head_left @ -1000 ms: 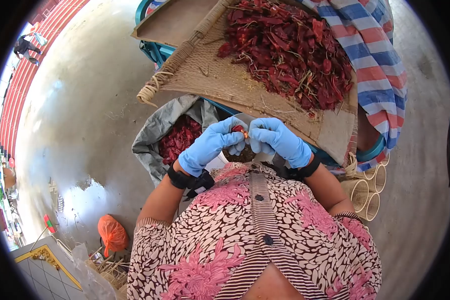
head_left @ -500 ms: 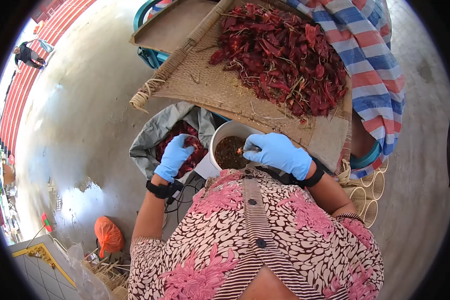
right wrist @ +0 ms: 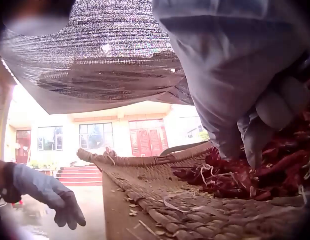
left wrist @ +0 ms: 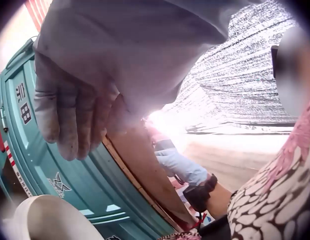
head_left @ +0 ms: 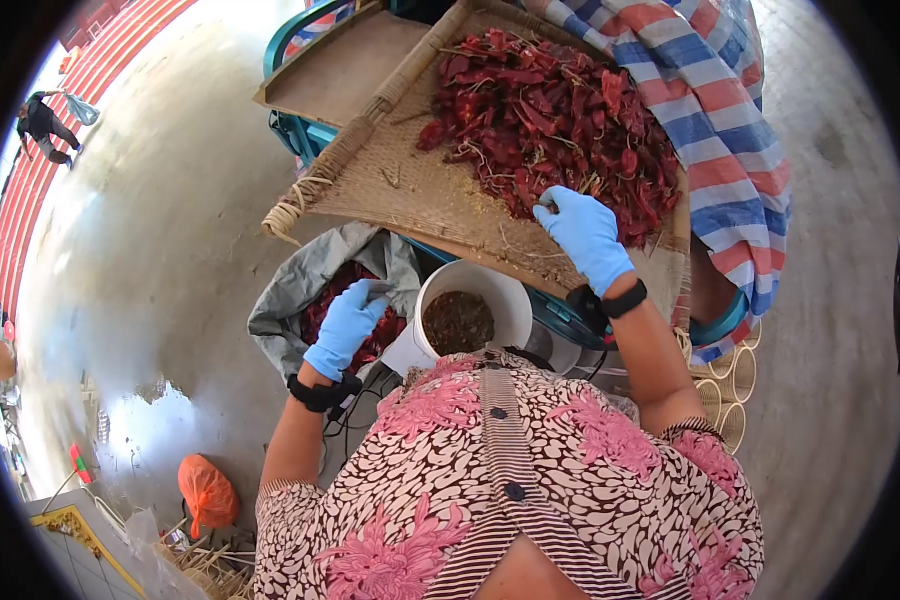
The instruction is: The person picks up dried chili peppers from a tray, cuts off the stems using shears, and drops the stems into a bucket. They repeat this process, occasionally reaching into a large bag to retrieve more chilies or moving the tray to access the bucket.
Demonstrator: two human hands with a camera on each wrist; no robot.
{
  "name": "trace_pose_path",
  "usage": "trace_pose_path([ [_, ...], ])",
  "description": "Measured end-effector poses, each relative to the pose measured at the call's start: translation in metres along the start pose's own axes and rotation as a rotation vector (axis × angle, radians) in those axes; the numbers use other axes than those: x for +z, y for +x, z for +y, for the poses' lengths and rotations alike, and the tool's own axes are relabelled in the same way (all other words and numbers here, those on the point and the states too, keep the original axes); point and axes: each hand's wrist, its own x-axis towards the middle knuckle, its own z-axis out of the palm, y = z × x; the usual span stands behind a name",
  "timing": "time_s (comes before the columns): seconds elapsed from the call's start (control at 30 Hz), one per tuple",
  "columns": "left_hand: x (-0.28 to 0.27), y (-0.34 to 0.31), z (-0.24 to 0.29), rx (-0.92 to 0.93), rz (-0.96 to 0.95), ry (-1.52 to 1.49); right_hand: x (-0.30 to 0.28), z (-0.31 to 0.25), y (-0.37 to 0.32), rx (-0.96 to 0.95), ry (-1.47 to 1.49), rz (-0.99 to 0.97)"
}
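Observation:
My left hand point(head_left: 346, 326), in a blue glove, hovers over a grey cloth bag point(head_left: 280, 300) with red dried chilies point(head_left: 315, 318) inside. In the left wrist view its fingers point(left wrist: 67, 120) hang fairly straight, with nothing seen held. On the woven tray point(head_left: 370, 190) lies a large heap of dried chilies point(head_left: 560, 110). At the heap's near edge is my gloved right hand point(head_left: 585, 232); the right wrist view shows its fingertips point(right wrist: 252, 155) down among the chilies, slightly apart. Between bag and tray stands a white bucket point(head_left: 510, 300) with a dark brown, bitty mass in it.
A striped cloth point(head_left: 730, 190) drapes the tray's right side. Below the tray is a teal crate point(left wrist: 90, 185). Round baskets point(head_left: 725, 390) stand at the right, an orange bag point(head_left: 208, 490) on the floor at the left. A person point(head_left: 45, 125) is near the red steps.
The hands parted from holding a chili together. My left hand moved over the bag and let go its piece; the right passed over the bucket, dropped its bit, and reached up to the heap.

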Motion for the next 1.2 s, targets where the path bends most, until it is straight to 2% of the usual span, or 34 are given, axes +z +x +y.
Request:
trace_pose_path([
  [0.07,0.006,0.003,0.029,0.18,-0.098,0.145,0.011,0.006,0.018,0.028,-0.038,-0.078],
  [0.1,0.011,0.004,0.037,0.156,-0.147,0.117,0.019,0.011,0.025,0.013,-0.082,-0.123],
  [0.13,0.01,0.003,0.059,0.182,-0.216,0.135,0.025,0.013,0.027,0.013,-0.086,-0.11],
  [0.2,0.014,0.004,0.072,0.194,-0.34,-0.005,0.027,0.015,0.029,0.007,-0.102,-0.086],
  [0.3,0.011,0.003,0.089,0.252,-0.381,0.004,0.011,0.018,0.022,0.056,0.004,-0.013],
  [0.37,0.015,0.004,0.091,0.222,-0.349,-0.117,0.005,0.02,0.013,0.07,0.157,0.081],
  [0.47,0.025,0.014,0.101,0.164,-0.316,-0.315,0.003,0.021,0.002,0.02,0.162,0.125],
  [0.57,0.044,0.033,0.117,0.128,-0.214,-0.456,0.003,0.013,-0.012,-0.118,0.556,0.236],
  [0.67,0.062,0.056,0.142,0.109,-0.157,-0.492,-0.003,-0.002,-0.026,-0.149,0.682,0.173],
  [0.7,0.071,0.066,0.141,0.079,-0.126,-0.442,-0.005,-0.007,-0.03,-0.159,0.667,0.173],
  [0.8,0.096,0.087,0.151,0.232,-0.078,-0.404,-0.008,-0.011,-0.03,-0.267,0.453,0.31],
  [0.83,0.105,0.097,0.144,0.211,-0.075,-0.419,-0.007,-0.011,-0.03,-0.304,0.432,0.336],
  [0.9,0.119,0.106,0.138,0.229,-0.062,-0.664,-0.004,-0.008,-0.03,-0.381,0.392,0.39],
  [0.93,0.122,0.108,0.137,0.235,-0.056,-0.785,-0.003,-0.009,-0.03,-0.345,0.402,0.407],
  [1.0,0.116,0.106,0.139,0.178,-0.06,-0.791,-0.003,-0.011,-0.031,-0.27,0.423,0.439],
  [1.03,0.108,0.103,0.148,0.147,-0.053,-0.806,-0.008,-0.006,-0.032,-0.124,0.187,0.306],
  [1.1,0.1,0.103,0.147,0.119,-0.056,-0.84,-0.006,0.008,-0.03,0.018,0.11,0.209],
  [1.17,0.092,0.105,0.14,0.117,-0.138,-0.897,-0.006,0.018,-0.028,0.136,0.036,0.135],
  [1.2,0.087,0.103,0.14,0.115,-0.179,-0.926,-0.006,0.025,-0.027,0.119,0.078,0.13],
])
